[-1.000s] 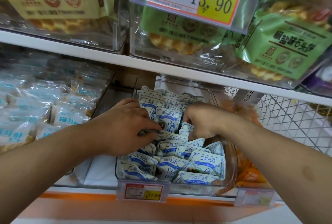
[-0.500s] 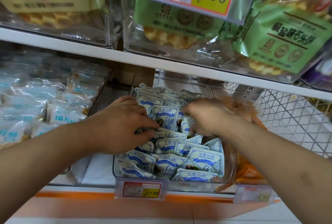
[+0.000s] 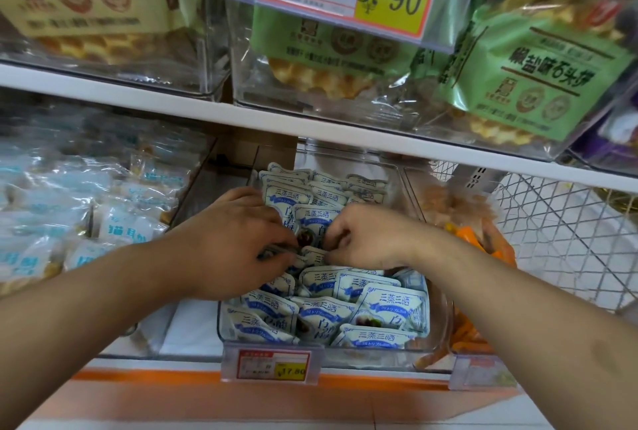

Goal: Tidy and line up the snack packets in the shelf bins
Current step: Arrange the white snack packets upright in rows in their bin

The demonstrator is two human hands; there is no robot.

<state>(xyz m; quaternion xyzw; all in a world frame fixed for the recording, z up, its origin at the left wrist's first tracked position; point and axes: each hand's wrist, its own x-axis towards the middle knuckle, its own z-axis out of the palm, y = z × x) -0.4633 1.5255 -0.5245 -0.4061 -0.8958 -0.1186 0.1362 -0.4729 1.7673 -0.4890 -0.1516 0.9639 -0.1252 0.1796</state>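
Packets (image 3: 324,317), white with blue print, fill the clear bin (image 3: 438,295) on the lower shelf (image 3: 345,126). The back rows stand upright and roughly lined up; the front ones lie tilted and overlapping. Both hands meet mid-bin over one upright packet (image 3: 312,222), which lies directly between them, long axis about vertical, face toward the camera. Left hand (image 3: 234,243) is palm down, fingers curled, pinching at the packet's left edge; something thin and dark shows under its fingertips, can't tell what. Right hand (image 3: 362,240) is knuckles up, fingers curled down onto the packet's right side, gripping it. Both hands are equally near, touching the packet or just beside it. Both forearms come in from the lower corners and converge on the middle. Judgement: mid-row straightening; the loose front packets still need lining up. Neighbouring bins hold other snacks, blurred.
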